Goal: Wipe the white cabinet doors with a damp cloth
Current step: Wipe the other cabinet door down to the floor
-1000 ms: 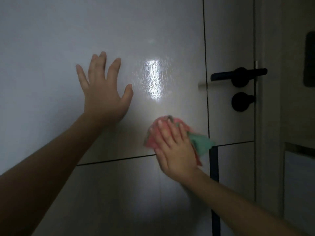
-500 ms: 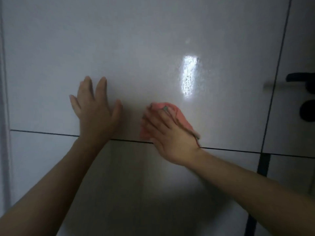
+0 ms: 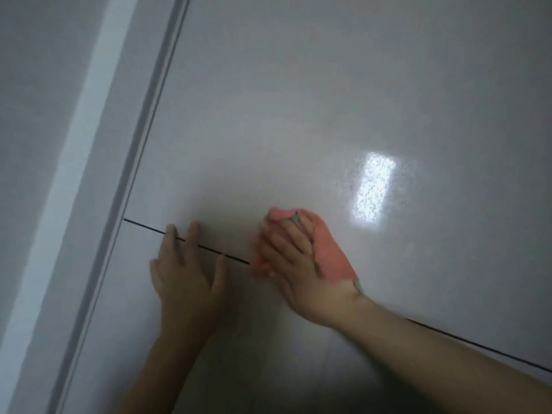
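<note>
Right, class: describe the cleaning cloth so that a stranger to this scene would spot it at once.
Start at the white cabinet door and find the thin dark seam crossing it. Where the seam meets the right hand, the cloth lies pressed flat underneath. It is pink with green trim, the only coloured thing here.

The right hand (image 3: 294, 268) pressed a pink cloth with green trim (image 3: 330, 252) flat against the glossy white cabinet door (image 3: 298, 115), its fingers lying fairly straight over the fabric. The cloth sat on the thin dark seam between two door panels (image 3: 143, 226). The left hand (image 3: 186, 273) rested flat just beside it, fingers spread across the same seam. A bright rectangular light reflection (image 3: 373, 189) gleamed on the door near the cloth. A pale vertical frame strip (image 3: 89, 144) ran along the door's left edge.
</note>
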### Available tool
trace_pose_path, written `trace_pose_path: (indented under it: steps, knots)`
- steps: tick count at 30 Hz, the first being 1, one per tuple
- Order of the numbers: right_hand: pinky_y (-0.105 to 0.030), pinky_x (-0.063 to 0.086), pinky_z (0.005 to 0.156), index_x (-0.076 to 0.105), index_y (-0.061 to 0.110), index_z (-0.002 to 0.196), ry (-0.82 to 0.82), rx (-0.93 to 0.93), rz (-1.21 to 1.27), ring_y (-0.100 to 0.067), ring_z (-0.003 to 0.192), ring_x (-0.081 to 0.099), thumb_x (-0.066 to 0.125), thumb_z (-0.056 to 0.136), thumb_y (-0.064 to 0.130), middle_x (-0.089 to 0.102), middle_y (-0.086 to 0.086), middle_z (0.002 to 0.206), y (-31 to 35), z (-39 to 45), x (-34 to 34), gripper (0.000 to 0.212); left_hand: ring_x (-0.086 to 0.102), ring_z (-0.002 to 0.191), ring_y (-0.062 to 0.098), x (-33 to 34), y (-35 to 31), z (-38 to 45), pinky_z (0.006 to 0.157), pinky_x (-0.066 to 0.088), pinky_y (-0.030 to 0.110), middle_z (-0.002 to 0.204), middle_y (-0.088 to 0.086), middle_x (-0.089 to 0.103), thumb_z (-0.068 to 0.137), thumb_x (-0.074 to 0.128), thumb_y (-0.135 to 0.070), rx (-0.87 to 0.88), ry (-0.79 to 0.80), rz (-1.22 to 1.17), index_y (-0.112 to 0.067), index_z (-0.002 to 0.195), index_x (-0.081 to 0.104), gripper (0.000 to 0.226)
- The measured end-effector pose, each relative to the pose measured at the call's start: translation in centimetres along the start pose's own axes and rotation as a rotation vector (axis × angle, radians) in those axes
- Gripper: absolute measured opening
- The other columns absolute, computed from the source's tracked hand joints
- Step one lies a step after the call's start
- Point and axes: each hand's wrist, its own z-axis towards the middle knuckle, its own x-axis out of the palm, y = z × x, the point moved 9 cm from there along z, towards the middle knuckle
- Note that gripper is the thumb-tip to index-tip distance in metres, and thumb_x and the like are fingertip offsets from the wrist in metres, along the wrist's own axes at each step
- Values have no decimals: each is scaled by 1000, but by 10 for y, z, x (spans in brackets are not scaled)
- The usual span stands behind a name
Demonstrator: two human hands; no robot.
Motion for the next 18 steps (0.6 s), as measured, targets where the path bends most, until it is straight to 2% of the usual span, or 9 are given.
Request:
trace_pose_path:
  steps: [1, 3, 4, 6, 9, 11, 15, 17, 18]
  knots:
    - [-36, 33, 110, 44, 27, 140, -15, -152, 48, -21, 136, 37, 41, 97, 6, 30, -9, 153, 12, -5, -3, 48, 31, 136, 41, -2, 6, -2, 110, 21, 57, 150, 27, 27, 83, 43, -45, -24, 6, -8, -5, 142, 39, 72]
    - [-40, 21, 114, 46, 17, 141, -31, -323, -321, -25, 139, 31, 45, 94, 19, 36, -7, 150, 10, 9, -14, 46, 32, 135, 42, -11, 18, 0, 109, 21, 59, 149, 26, 29, 80, 44, -44, -32, -8, -32, -6, 142, 40, 72]
    - [-44, 18, 114, 43, 17, 142, -26, -236, -299, -27, 141, 28, 39, 94, 27, 35, -6, 150, -10, 24, -27, 49, 32, 135, 42, -13, 21, 1, 109, 20, 60, 149, 25, 30, 80, 46, -41, -26, -19, -41, -6, 142, 40, 71]
    - [-46, 11, 115, 32, 21, 147, -158, -11, -260, -24, 145, 19, 26, 94, 34, 25, -4, 155, -34, 73, -52, 54, 28, 138, 38, -26, 42, 5, 112, 16, 58, 151, 21, 28, 81, 45, -42, -57, -71, -82, -11, 143, 39, 70]
    - [-45, -1, 118, 20, 18, 151, -302, 230, -283, -25, 147, 6, 26, 95, 35, 14, -5, 159, -23, 114, -50, 59, 26, 139, 34, -37, 72, 6, 113, 14, 56, 152, 17, 29, 79, 29, -56, -114, -147, -106, -15, 143, 39, 77]
    - [-45, -4, 118, 22, 13, 151, -271, 128, -329, -29, 147, 6, 30, 96, 35, 16, -9, 158, 20, 124, -17, 60, 30, 137, 37, -42, 95, 5, 112, 12, 56, 150, 19, 32, 78, 24, -57, -135, -163, -57, -12, 142, 43, 80]
    - [-52, 12, 116, 43, 12, 142, 5, -376, -362, -32, 141, 27, 50, 92, 35, 36, -11, 150, 123, 94, 67, 55, 28, 139, 36, -37, 127, 2, 111, 12, 58, 152, 20, 27, 76, 17, -56, -138, -76, 61, -6, 141, 42, 86]
    - [-47, 10, 118, 43, 13, 142, 124, -494, -309, -29, 142, 26, 50, 94, 33, 35, -9, 151, 129, 84, 75, 52, 25, 141, 36, -35, 132, 0, 112, 16, 57, 153, 22, 25, 77, 18, -56, -115, -52, 59, -6, 144, 36, 86]
    - [-45, 10, 118, 42, 15, 143, 115, -499, -300, -27, 143, 24, 48, 95, 33, 33, -7, 152, 128, 89, 70, 51, 24, 142, 36, -37, 141, -5, 112, 17, 56, 153, 21, 25, 78, 20, -56, -138, -53, 28, -7, 145, 33, 84]
